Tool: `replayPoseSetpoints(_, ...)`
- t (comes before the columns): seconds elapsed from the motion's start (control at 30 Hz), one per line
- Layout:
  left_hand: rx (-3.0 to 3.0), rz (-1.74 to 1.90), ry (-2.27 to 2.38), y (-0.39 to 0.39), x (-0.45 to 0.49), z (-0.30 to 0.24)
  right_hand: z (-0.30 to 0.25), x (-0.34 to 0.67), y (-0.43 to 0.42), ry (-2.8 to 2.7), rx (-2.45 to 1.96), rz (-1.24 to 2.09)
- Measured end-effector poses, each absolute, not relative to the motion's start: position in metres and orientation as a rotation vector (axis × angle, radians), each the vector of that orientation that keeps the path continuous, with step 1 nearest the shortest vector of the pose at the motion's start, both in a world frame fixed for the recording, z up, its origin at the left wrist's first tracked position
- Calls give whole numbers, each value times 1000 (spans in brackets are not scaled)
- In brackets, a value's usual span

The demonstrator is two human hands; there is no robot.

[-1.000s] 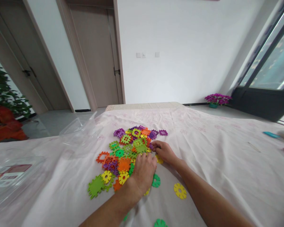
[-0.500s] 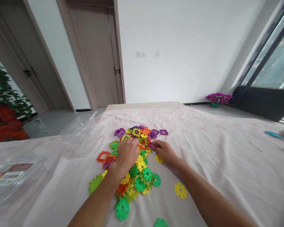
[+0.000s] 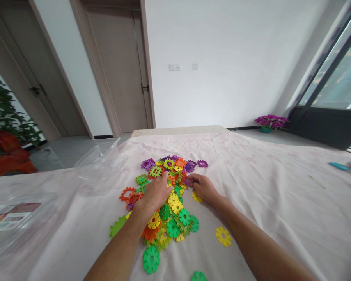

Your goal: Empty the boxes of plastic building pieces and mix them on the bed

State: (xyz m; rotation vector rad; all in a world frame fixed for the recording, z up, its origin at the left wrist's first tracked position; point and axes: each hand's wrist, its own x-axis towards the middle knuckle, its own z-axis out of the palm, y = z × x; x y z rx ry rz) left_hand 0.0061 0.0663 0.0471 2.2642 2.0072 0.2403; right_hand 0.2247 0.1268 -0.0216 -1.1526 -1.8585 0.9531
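Note:
A heap of colourful plastic interlocking pieces, some notched discs and some toothed squares, lies in front of me. Over its left side is my left hand (image 3: 157,191), thumb and fingers apart, with nothing visible between them. My right hand (image 3: 204,186) is at the heap's right edge, its fingers curled and pinched at a small purple interlocking piece (image 3: 187,182), mostly hidden by the fingertips. A yellow notched disc (image 3: 197,196) lies just under that hand. Green discs (image 3: 185,216) and a yellow disc (image 3: 177,207) cover the near part, while toothed squares (image 3: 156,171) sit farther back.
A clear plastic container (image 3: 101,164) and a clear labelled lid (image 3: 14,218) rest at the left on the pale cloth (image 3: 269,195). A loose yellow disc (image 3: 223,236) and a green disc (image 3: 151,259) lie nearer me. A blue object (image 3: 339,166) is at far right.
My left hand has opened its fingers and shifted slightly left and down, uncovering more toothed squares. A few near discs have moved slightly. My right hand has stayed in place.

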Motion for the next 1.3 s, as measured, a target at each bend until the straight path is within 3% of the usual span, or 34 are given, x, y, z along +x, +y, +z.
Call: replayPoseSetpoints(1.3, 2308, 331, 1709, 60, 7, 48, -22, 226, 125, -1922, -1163, 869)
